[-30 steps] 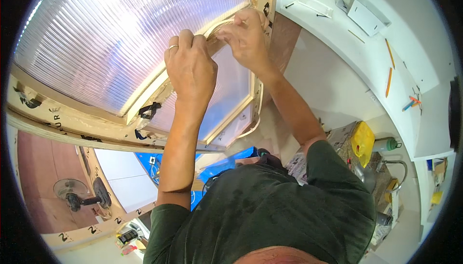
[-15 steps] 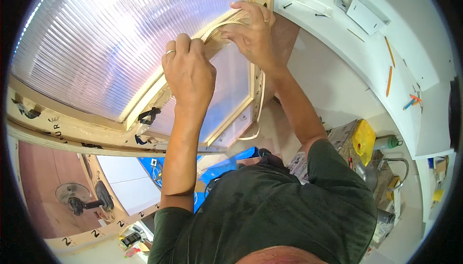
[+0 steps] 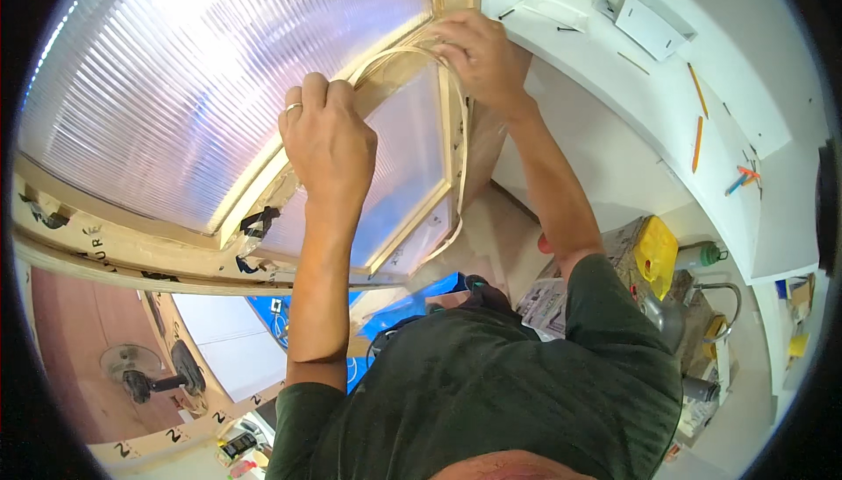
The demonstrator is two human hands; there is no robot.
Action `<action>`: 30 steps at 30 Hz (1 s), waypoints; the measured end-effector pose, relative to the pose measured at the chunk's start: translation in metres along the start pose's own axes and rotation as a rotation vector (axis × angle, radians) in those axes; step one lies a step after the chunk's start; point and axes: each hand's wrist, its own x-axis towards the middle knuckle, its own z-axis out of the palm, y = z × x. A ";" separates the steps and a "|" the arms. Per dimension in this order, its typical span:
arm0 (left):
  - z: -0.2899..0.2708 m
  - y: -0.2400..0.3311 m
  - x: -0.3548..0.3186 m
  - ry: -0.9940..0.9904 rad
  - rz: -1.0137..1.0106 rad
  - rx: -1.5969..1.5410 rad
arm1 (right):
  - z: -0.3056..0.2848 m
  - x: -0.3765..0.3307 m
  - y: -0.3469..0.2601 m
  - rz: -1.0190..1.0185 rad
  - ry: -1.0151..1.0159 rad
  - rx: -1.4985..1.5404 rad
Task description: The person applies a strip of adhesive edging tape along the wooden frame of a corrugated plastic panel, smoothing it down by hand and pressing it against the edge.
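A thin pale flexible strip (image 3: pixel 463 146) arches up from my left hand (image 3: pixel 329 133) and hangs down at the right in a long loop. My left hand is closed, its fingertips pinching the strip against the wooden frame (image 3: pixel 254 189) beside a ribbed translucent panel (image 3: pixel 202 68). Near the frame's corner, my right hand (image 3: pixel 487 54) has loosely bent fingers, slightly apart, pointing left. The strip passes close by its fingertips; whether they touch it is hard to see. Below the arch shows a second, lower panel (image 3: pixel 408 129) in a wooden border.
At the right, a white shelf (image 3: pixel 631 85) carries a white box (image 3: pixel 653 25), orange pencils (image 3: pixel 697 145) and screws. A yellow plastic container (image 3: pixel 656 256) stands near a curved tap (image 3: pixel 732 304). Lower left is a fan (image 3: pixel 158 373); blue sheeting (image 3: pixel 412 300) lies below.
My right hand has moved slightly right and down, its fingers drawing nearer each other. The strip's arch has grown wider and rounder. My left hand keeps its pinch by the frame.
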 end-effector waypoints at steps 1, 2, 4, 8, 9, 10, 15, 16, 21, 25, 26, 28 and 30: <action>0.001 0.000 0.000 0.014 0.002 0.000 | 0.005 0.002 0.001 -0.073 -0.008 -0.029; 0.001 0.000 0.000 -0.002 -0.006 0.008 | 0.007 0.005 0.001 -0.150 -0.021 -0.061; 0.001 0.002 0.001 -0.033 -0.023 0.025 | 0.012 0.005 0.021 -0.195 -0.010 -0.017; 0.002 0.000 0.000 0.013 -0.004 0.007 | 0.023 -0.007 0.016 -0.253 0.097 -0.095; 0.002 0.001 0.000 0.007 -0.006 0.006 | 0.022 -0.010 0.014 -0.249 0.080 -0.085; 0.002 0.001 -0.001 0.001 -0.009 0.005 | 0.022 -0.011 0.013 -0.246 0.064 -0.076; -0.003 -0.002 -0.002 -0.061 -0.023 0.045 | 0.013 -0.010 0.006 -0.169 -0.047 0.270; -0.003 -0.003 -0.002 -0.063 -0.022 0.044 | 0.009 -0.008 0.004 -0.120 -0.100 0.332; -0.003 -0.001 -0.001 -0.050 -0.016 0.029 | 0.008 -0.003 0.003 0.006 -0.179 0.525; -0.002 -0.001 -0.001 -0.048 -0.016 0.049 | -0.003 -0.007 0.023 0.106 -0.272 0.554; -0.002 -0.002 -0.001 -0.047 -0.013 0.052 | -0.006 -0.010 0.027 0.147 -0.278 0.527; 0.000 0.001 -0.001 -0.042 -0.017 0.048 | -0.014 -0.019 0.048 0.057 -0.147 0.317; 0.001 0.001 -0.002 -0.014 -0.018 0.032 | -0.014 -0.019 0.044 0.087 -0.066 0.276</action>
